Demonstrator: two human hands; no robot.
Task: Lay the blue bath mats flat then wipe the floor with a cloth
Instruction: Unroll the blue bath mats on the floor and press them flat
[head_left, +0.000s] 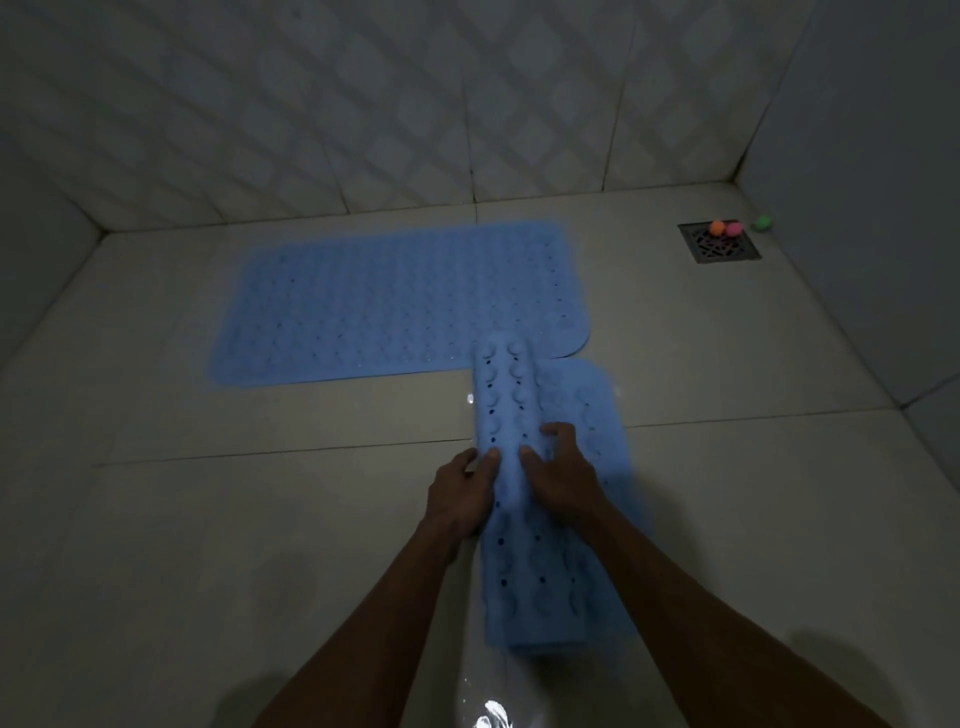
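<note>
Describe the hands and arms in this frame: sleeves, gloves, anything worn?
Both hands, left and right, are bare: no gloves. Both forearms are bare up to the frame edge, so no sleeve shows. No watch, bracelet or ring can be made out, though the dim light would hide small details.

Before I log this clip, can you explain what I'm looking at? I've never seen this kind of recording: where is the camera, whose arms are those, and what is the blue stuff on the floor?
There is no machine here. One camera is worn on a person's head and looks down at their own bare arms in a dim tiled corner. A blue bath mat lies flat on the floor by the wall. A second mat, nearer the person, is still partly folded or rolled over itself. The left hand grips its left edge and the right hand holds its top, fingers curled on it. At the far right is a floor drain with three small coloured balls at it. No cloth is in view.
</note>
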